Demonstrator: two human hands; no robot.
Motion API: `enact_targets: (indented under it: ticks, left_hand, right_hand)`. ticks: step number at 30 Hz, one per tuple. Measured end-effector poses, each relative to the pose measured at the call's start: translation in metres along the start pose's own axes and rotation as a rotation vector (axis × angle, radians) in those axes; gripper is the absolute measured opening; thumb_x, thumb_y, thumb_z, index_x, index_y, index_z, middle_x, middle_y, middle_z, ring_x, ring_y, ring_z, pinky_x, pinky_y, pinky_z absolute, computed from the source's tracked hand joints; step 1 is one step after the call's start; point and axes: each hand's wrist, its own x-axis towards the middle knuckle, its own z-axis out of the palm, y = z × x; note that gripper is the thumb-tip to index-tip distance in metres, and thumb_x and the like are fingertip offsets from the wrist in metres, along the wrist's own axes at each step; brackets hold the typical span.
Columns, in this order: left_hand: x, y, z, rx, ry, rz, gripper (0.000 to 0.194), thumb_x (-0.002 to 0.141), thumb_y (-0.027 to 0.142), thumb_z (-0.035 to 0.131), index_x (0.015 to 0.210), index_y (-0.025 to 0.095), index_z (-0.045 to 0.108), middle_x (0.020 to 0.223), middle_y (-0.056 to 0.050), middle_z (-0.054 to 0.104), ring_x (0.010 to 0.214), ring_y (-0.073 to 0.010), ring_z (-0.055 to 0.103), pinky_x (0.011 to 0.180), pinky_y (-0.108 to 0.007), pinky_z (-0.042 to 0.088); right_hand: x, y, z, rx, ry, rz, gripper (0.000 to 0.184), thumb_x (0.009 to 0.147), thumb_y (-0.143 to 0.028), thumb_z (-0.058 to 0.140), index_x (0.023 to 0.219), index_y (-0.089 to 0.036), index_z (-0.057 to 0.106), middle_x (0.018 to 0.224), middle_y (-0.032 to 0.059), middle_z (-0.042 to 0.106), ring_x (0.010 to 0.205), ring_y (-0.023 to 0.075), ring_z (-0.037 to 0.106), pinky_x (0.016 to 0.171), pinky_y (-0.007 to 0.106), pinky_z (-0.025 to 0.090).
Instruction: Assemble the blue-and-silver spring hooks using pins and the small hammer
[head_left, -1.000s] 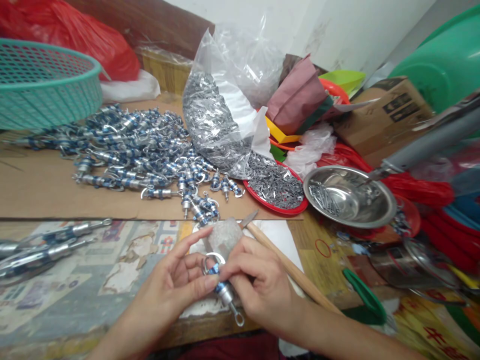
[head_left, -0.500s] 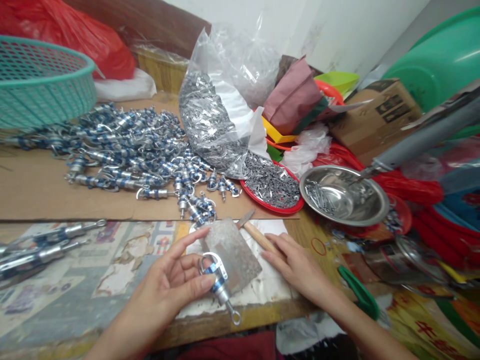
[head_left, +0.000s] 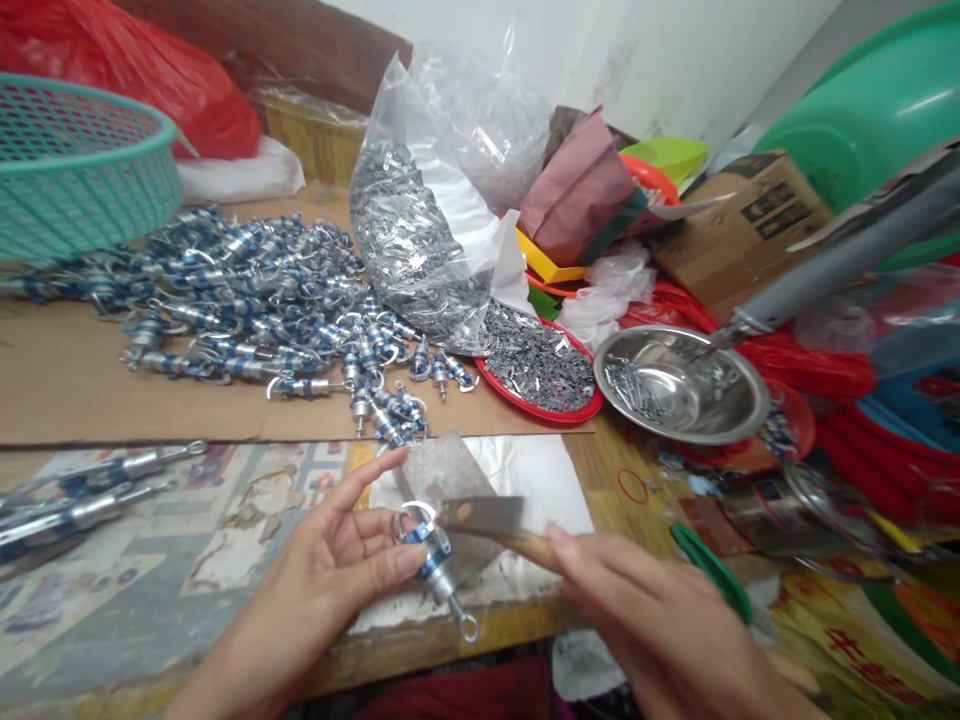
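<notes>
My left hand pinches a small silver and blue metal clasp with a ring at its lower end, holding it on a grey metal block. My right hand grips the wooden handle of a hammer, whose steel head hangs just above the clasp, slightly blurred. Block and clasp rest on a white sheet near the table's front edge.
A heap of finished blue and silver clasps covers the cardboard behind. Further back are a teal basket, a clear bag of metal parts, a red dish of parts and a steel bowl. Green-handled pliers lie at right.
My right hand let go of the clasp, reached to the hammer lying right of the block, picked it up and brought its head over the clasp. The left hand kept holding the clasp.
</notes>
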Motion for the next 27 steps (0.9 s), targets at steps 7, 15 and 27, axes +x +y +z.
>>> enact_targets:
  ticks: [7, 15, 27]
  left_hand:
    - [-0.001, 0.000, 0.000, 0.022, 0.020, 0.015, 0.081, 0.065, 0.022, 0.078, 0.135, 0.030, 0.036, 0.072, 0.002, 0.071, 0.070, -0.0150, 0.067, 0.069, -0.024, 0.050]
    - [0.000, 0.003, -0.005, 0.461, 0.039, 0.118, 0.014, 0.065, 0.034, 0.075, 0.075, 0.024, 0.076, 0.077, -0.003, 0.077, 0.074, -0.0218, 0.068, 0.070, -0.026, 0.051]
    - [-0.003, 0.002, -0.002, 0.818, 0.030, 0.577, 0.007, 0.071, 0.025, 0.069, 0.068, 0.028, 0.074, 0.076, -0.003, 0.069, 0.076, -0.0213, 0.063, 0.072, -0.026, 0.046]
  right_hand:
    - [0.002, 0.002, 0.010, 0.020, -0.002, 0.005, 0.067, 0.083, -0.004, 0.044, 0.143, -0.028, 0.027, 0.104, 0.0064, 0.068, 0.088, 0.0190, 0.066, 0.067, 0.025, 0.054]
    - [0.034, 0.063, 0.036, 0.167, 0.047, 0.391, 0.035, 0.086, -0.027, 0.055, 0.120, -0.020, 0.059, 0.114, 0.0081, 0.066, 0.095, 0.0209, 0.064, 0.079, 0.035, 0.052]
    - [0.105, 0.173, 0.030, -0.198, 0.150, 0.535, 0.023, 0.090, -0.031, 0.054, 0.108, -0.017, 0.058, 0.111, 0.0066, 0.060, 0.094, 0.0184, 0.060, 0.082, 0.040, 0.050]
